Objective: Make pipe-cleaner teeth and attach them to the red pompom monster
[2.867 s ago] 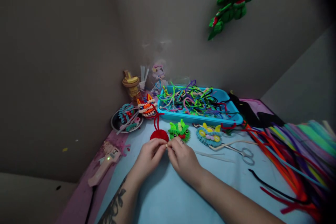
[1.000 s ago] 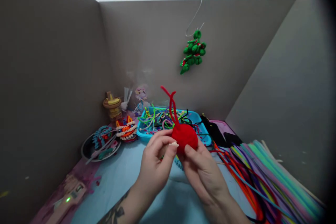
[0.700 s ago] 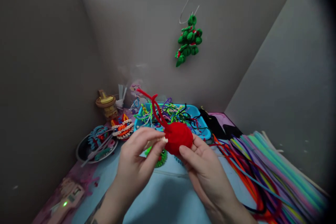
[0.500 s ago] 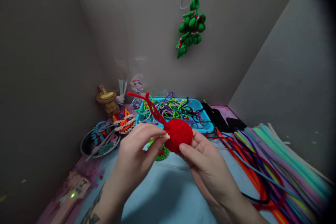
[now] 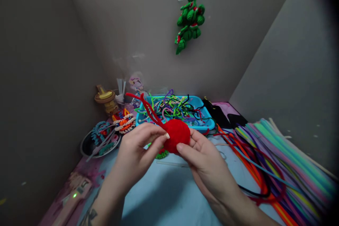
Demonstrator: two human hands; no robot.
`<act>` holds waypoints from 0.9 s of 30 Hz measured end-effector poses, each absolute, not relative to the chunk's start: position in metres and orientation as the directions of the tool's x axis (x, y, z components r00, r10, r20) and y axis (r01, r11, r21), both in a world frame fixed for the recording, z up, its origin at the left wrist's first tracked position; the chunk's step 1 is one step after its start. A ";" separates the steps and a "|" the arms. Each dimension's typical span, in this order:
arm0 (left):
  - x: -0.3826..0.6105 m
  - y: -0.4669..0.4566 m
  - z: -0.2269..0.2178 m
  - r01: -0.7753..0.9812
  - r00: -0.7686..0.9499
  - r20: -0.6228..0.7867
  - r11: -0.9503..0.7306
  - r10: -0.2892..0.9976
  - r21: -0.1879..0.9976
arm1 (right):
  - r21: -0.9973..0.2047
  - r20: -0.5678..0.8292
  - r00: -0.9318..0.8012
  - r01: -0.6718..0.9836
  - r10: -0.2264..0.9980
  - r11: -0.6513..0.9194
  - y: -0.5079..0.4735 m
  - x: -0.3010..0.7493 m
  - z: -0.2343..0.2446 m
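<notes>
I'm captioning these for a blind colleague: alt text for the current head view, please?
A person's right hand holds a round red piece while the left hand pinches a small white bit by its edge. Behind them is a blue tray of tangled fuzzy stems, with a multicoloured bundle on the right.

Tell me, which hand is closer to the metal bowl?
Left. The left hand, pinching a small white piece, is just right of the metal bowl in the picture; the right hand is farther right, holding the round red piece.
</notes>
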State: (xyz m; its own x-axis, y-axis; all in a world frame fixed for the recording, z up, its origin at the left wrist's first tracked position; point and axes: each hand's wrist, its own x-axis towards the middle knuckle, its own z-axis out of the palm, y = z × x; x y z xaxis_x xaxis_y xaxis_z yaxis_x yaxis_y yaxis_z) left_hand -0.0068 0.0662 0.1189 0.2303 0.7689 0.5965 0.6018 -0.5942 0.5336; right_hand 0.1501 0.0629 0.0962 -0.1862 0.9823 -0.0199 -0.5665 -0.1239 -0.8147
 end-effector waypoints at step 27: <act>-0.008 0.072 0.109 0.663 0.298 0.720 -0.678 0.627 0.317 | -0.816 -0.007 -0.159 -0.570 0.987 -0.098 0.065 0.149 0.092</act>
State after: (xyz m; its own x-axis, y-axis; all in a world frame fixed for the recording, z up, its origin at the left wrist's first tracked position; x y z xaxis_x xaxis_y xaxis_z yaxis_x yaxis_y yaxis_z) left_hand -0.0076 0.0718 0.1094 0.2977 0.6273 0.7196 0.6633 -0.6780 0.3167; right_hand 0.1491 0.0649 0.0924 -0.1587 0.9873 -0.0073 -0.5697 -0.0976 -0.8161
